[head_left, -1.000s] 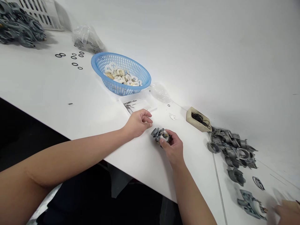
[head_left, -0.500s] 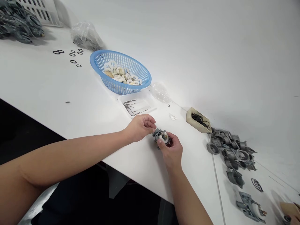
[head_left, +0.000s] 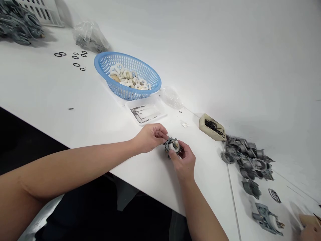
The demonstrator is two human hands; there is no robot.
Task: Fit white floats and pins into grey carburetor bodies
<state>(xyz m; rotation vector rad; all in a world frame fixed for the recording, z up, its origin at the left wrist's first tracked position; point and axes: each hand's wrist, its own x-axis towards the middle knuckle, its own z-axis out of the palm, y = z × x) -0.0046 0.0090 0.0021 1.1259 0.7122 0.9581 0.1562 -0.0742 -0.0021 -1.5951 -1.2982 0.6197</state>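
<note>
A small grey metal part with a white piece in it (head_left: 173,146) is held just above the white table near its front edge. My right hand (head_left: 184,160) grips it from the right, thumb across the white piece. My left hand (head_left: 152,138) is at the part's upper left side, thumb and fingertips pinched together. Whatever those fingertips hold, if anything, is too small to make out. Behind my left hand lies a white tray (head_left: 160,116) with thin dark pins.
A blue basket (head_left: 160,83) of white rings stands behind the tray. Farther right are a cream box (head_left: 209,132) of black rings and grey metal parts (head_left: 248,159). Another person's hand (head_left: 309,232) shows at the lower right. Black rings (head_left: 76,64) lie at the left.
The metal part has tilted slightly between my hands, showing its white piece a little differently. The surroundings have shifted slightly up and left in the view.
</note>
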